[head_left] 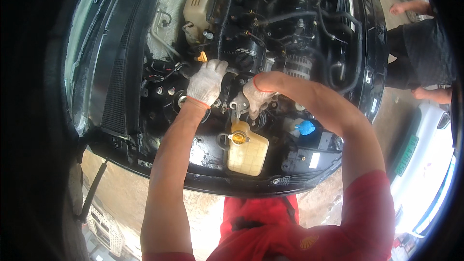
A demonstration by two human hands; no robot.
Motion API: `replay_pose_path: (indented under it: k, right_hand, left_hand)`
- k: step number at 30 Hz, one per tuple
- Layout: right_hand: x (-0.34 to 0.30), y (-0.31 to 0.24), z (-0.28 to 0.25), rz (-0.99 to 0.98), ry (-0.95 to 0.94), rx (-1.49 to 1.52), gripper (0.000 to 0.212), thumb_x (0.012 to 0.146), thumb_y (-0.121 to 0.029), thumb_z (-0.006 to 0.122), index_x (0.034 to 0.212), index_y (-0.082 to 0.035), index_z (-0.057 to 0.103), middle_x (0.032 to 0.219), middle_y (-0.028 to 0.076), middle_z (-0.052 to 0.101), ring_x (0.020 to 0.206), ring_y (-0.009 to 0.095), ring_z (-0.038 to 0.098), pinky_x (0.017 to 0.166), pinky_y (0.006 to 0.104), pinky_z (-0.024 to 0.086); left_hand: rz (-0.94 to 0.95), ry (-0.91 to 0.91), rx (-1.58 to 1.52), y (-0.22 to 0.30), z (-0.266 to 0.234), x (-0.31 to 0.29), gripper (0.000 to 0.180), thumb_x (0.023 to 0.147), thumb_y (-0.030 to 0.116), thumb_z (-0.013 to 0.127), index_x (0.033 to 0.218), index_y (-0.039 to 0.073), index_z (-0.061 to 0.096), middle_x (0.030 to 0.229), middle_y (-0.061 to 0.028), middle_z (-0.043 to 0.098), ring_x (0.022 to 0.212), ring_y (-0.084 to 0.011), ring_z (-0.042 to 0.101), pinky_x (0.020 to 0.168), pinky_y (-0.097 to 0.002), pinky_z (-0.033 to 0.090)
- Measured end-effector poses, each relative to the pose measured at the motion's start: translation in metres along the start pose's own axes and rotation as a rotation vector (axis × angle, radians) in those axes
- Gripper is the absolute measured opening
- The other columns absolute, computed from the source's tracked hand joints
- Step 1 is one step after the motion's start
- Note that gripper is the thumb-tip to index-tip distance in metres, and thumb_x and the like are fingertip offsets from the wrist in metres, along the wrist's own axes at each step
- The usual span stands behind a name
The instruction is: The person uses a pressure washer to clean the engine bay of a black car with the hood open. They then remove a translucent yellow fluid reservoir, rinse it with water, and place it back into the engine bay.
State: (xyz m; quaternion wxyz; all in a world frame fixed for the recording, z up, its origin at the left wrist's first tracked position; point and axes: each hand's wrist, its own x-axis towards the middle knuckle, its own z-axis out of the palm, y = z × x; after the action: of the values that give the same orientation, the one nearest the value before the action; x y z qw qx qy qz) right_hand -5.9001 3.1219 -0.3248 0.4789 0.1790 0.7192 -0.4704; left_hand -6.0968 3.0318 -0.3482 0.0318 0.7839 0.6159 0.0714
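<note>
My left hand, in a pale knit glove with an orange cuff, rests on the engine below the yellow dipstick handle. Its fingers curl forward and down, and whatever they grip is hidden beneath them. My right hand, gloved alike, reaches in from the right with its wrist bent. Those fingers point down and close together beside a grey metal bracket; I cannot make out what is in them. Just nearer to me stands a yellowed coolant reservoir with a yellow cap.
A blue washer-fluid cap sits right of the reservoir. Hoses and the ribbed alternator crowd the bay beyond my right arm. The front fender edge lies against my body. Another person stands at the right, near a white car.
</note>
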Motion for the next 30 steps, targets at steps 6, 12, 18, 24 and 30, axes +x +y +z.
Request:
replay_pose_path:
  k: [6, 12, 18, 24, 30]
  right_hand:
    - [-0.001, 0.002, 0.001, 0.005, 0.005, 0.044, 0.035, 0.080, -0.042, 0.091, 0.083, -0.011, 0.075, 0.072, 0.002, 0.063, 0.058, 0.020, 0.055, 0.054, 0.0375, 0.047]
    - [-0.001, 0.001, 0.001, 0.014, 0.022, -0.015, 0.035, 0.081, -0.041, 0.090, 0.086, -0.010, 0.075, 0.076, 0.004, 0.065, 0.063, 0.021, 0.059, 0.055, 0.0383, 0.050]
    - [-0.006, -0.002, 0.000, 0.022, 0.027, -0.015, 0.035, 0.081, -0.041, 0.090, 0.084, -0.010, 0.075, 0.078, 0.004, 0.066, 0.064, 0.022, 0.060, 0.056, 0.0384, 0.051]
    - [0.002, 0.001, 0.000, -0.016, 0.014, -0.018, 0.035, 0.079, -0.041, 0.092, 0.088, -0.011, 0.077, 0.079, 0.004, 0.066, 0.065, 0.021, 0.059, 0.057, 0.0382, 0.051]
    - [0.019, 0.011, 0.003, -0.008, -0.013, -0.091, 0.042, 0.073, -0.044, 0.096, 0.093, -0.013, 0.075, 0.077, 0.003, 0.062, 0.068, 0.021, 0.058, 0.062, 0.0404, 0.048]
  left_hand:
    - [0.006, 0.073, 0.006, -0.001, 0.004, 0.001, 0.027, 0.101, 0.016, 0.067, 0.127, 0.012, 0.069, 0.121, -0.0097, 0.070, 0.110, -0.0322, 0.070, 0.089, -0.0426, 0.062]
    - [-0.012, 0.060, -0.019, 0.001, 0.004, 0.002, 0.027, 0.102, 0.018, 0.066, 0.128, 0.013, 0.069, 0.122, -0.0097, 0.070, 0.113, -0.0333, 0.069, 0.091, -0.0436, 0.061]
    - [-0.002, 0.044, -0.023, 0.002, -0.001, 0.003, 0.027, 0.103, 0.016, 0.064, 0.129, 0.012, 0.068, 0.124, -0.0106, 0.069, 0.113, -0.0340, 0.069, 0.092, -0.0441, 0.061]
    - [0.011, 0.056, -0.020, -0.001, 0.003, 0.002, 0.027, 0.102, 0.016, 0.064, 0.129, 0.012, 0.068, 0.123, -0.0107, 0.069, 0.114, -0.0338, 0.069, 0.094, -0.0430, 0.060]
    - [0.020, 0.073, -0.025, 0.000, 0.006, 0.004, 0.030, 0.102, 0.016, 0.063, 0.130, 0.011, 0.069, 0.125, -0.0125, 0.070, 0.118, -0.0348, 0.067, 0.101, -0.0444, 0.057]
